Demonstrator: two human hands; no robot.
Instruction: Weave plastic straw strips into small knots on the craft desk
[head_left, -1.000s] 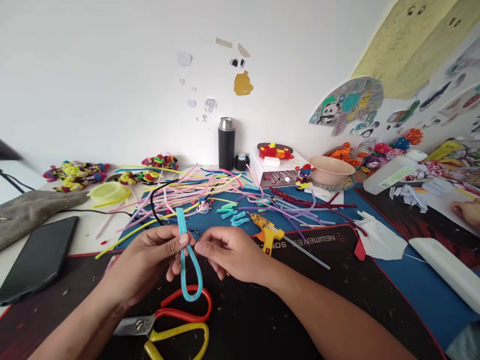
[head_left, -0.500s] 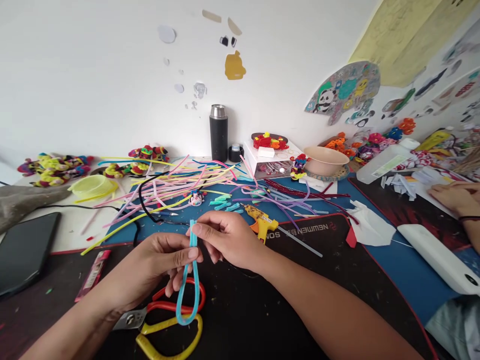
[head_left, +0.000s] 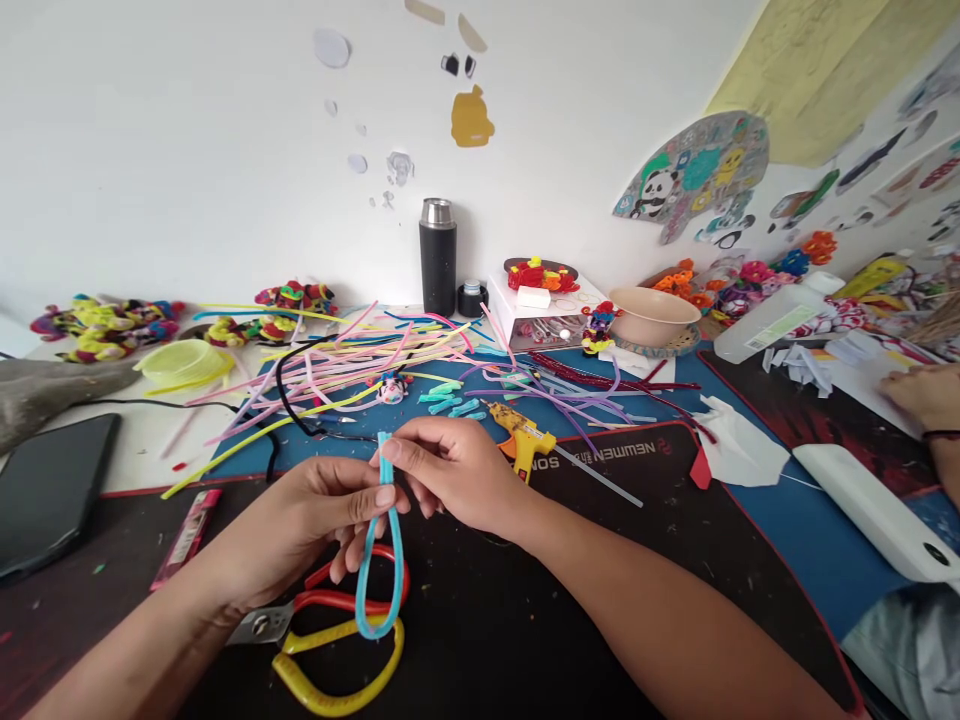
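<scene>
A light blue pipe cleaner [head_left: 362, 600] is bent into a long loop, its two ends together at the top and the rounded bend hanging down. My left hand [head_left: 341, 505] pinches it between thumb and fingers around the middle, where the strands meet. With thumb and fingertips, my right hand [head_left: 446, 465] grips the upper ends. Below the loop lie scissors [head_left: 337, 690] with one red and one yellow handle, partly behind the loop and my left hand. Beyond my right hand rests a yellow glue gun [head_left: 529, 440], close to several short teal pipe cleaner pieces [head_left: 450, 398].
Pipe cleaners [head_left: 330, 370] in many colours spread across the table's back. A black thermos [head_left: 438, 260], a white box [head_left: 517, 325] and a beige bowl [head_left: 652, 318] stand near the wall. A dark phone [head_left: 52, 500] lies left. Another person's hand [head_left: 926, 395] is at right.
The view has shifted slightly. Both hands keep their pinch on the looped pipe cleaner, with hardly any movement. At the right edge, the other person's hand has moved a little.
</scene>
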